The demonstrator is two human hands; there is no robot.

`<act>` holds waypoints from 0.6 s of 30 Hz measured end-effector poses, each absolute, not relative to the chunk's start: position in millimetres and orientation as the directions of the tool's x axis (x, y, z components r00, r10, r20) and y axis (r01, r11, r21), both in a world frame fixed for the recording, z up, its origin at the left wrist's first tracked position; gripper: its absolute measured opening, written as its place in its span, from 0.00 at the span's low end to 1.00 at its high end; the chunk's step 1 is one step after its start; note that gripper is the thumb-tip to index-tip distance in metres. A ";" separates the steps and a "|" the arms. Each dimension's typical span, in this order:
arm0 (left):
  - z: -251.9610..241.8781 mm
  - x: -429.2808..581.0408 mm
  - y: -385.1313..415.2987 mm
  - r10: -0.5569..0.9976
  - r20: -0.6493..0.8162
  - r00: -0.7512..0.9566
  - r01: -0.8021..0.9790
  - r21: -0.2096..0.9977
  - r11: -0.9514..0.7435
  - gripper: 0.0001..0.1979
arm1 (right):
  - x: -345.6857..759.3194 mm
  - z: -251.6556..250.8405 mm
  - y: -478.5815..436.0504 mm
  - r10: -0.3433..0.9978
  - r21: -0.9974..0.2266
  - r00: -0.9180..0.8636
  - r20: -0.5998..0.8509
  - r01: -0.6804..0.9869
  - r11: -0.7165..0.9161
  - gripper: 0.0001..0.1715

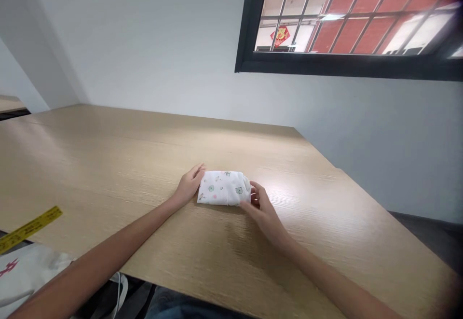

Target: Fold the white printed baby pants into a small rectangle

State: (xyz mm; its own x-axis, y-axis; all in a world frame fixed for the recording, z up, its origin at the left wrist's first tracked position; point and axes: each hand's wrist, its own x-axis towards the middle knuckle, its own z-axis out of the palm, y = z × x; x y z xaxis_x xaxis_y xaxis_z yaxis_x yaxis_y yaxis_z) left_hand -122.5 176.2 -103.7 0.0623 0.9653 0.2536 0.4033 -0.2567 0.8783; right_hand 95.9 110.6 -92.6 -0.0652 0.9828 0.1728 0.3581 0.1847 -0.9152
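Observation:
A folded white cloth (222,188) printed with small green, pink and brown figures lies on the light wooden table. Its right end looks rounded and slightly raised. My left hand (190,183) rests along the cloth's left edge, fingers stretched out and close together, fingertips by the far left corner. At the opposite end is my right hand (263,208), with its thumb at the near right corner and its fingers loosely curved beside the right edge. Thumb and fingers are apart there, and no firm grip shows.
The wooden table (126,145) reaches back to a pale wall (155,44) with a barred window (336,24). A yellow printed strip (32,227) crosses the table's near left edge. Below that edge are a white bag (32,266) and a looped strap (122,290).

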 end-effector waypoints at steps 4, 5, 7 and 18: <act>-100.6 -107.8 185.0 0.980 0.196 0.043 0.261 0.944 -0.200 0.17 | 82.6 -95.7 104.3 0.972 -0.899 -0.079 0.221 0.371 0.235 0.35; -99.6 -106.4 181.2 0.982 0.186 0.039 0.239 0.952 -0.190 0.15 | 81.8 -96.0 108.4 0.975 -0.893 -0.066 0.213 0.392 0.222 0.33; -97.8 -106.8 166.6 0.985 0.172 0.014 0.200 0.965 -0.171 0.13 | 82.7 -95.9 122.5 0.980 -0.887 -0.065 0.188 0.418 0.197 0.29; -99.4 -108.2 84.6 0.990 0.131 -0.049 0.188 0.975 -0.119 0.08 | 77.1 -93.2 193.7 0.939 -0.908 -0.252 0.235 0.288 0.305 0.25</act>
State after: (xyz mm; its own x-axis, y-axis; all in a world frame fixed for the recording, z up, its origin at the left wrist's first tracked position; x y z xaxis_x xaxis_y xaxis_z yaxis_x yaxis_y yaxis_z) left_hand -108.2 84.6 -99.4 -0.0492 0.9902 0.1306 0.1879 -0.1193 0.9749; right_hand 77.1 193.7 -93.2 -0.2521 0.9386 0.2355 0.2884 0.3051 -0.9076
